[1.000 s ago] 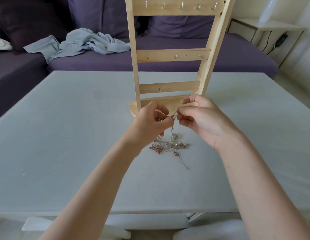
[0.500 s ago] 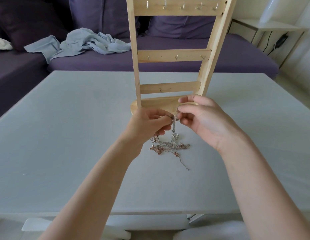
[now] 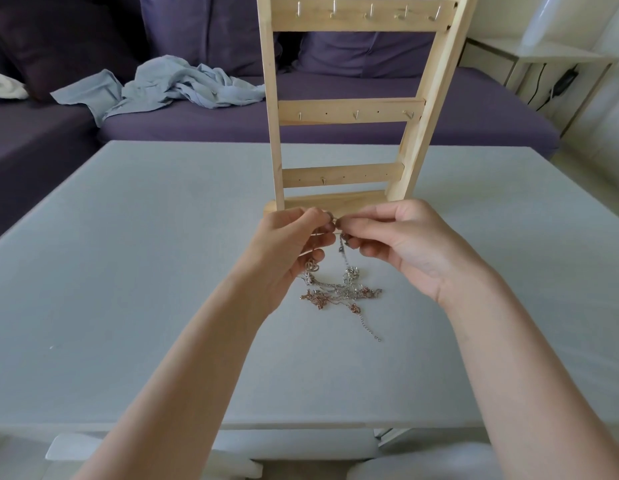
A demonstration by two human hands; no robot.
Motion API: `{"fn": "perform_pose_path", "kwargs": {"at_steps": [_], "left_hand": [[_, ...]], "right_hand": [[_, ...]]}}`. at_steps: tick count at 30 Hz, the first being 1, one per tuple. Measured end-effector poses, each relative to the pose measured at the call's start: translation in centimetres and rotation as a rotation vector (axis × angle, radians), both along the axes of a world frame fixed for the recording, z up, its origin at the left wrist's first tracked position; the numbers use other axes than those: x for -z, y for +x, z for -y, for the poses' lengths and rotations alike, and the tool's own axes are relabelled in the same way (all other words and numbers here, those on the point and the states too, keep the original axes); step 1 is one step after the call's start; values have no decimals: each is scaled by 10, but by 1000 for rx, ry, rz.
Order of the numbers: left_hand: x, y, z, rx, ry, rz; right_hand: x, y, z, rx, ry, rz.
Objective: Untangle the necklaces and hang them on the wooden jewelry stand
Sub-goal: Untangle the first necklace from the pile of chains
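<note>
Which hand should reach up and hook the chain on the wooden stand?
Probably the right hand. It pinches the chain's top end just in front of the wooden stand, while the left hand holds the chain beside it, above the tangled necklaces on the table.

A tall wooden jewelry stand (image 3: 349, 109) rises at twelve o'clock on the grey tabletop (image 3: 128, 271); the tangled silver and rose-gold necklaces (image 3: 339, 289) lie before it at six o'clock.

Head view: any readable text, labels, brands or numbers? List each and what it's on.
None readable.
Wooden jewelry stand: bare wood and metal hooks, no markings.
Necklaces: no tag or lettering visible; charms too small to tell.
Table, sofa, blue cloth: no print or label.
</note>
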State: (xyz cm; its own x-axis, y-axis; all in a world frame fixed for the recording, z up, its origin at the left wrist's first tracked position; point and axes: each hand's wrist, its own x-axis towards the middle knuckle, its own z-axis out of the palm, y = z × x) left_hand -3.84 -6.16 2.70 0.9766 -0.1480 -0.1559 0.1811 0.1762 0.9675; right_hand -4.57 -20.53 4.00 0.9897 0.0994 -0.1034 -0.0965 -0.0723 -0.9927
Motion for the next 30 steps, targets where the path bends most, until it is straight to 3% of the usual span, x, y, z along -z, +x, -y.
{"fn": "perform_pose_path", "kwargs": {"at_steps": [15,30], "left_hand": [[5,-1,-2,47,150,43],[8,1,-2,12,257,41]], "right_hand": [[-1,-2,-3,67,-79,8],[0,-4,-2,-49,-284,52]]}}
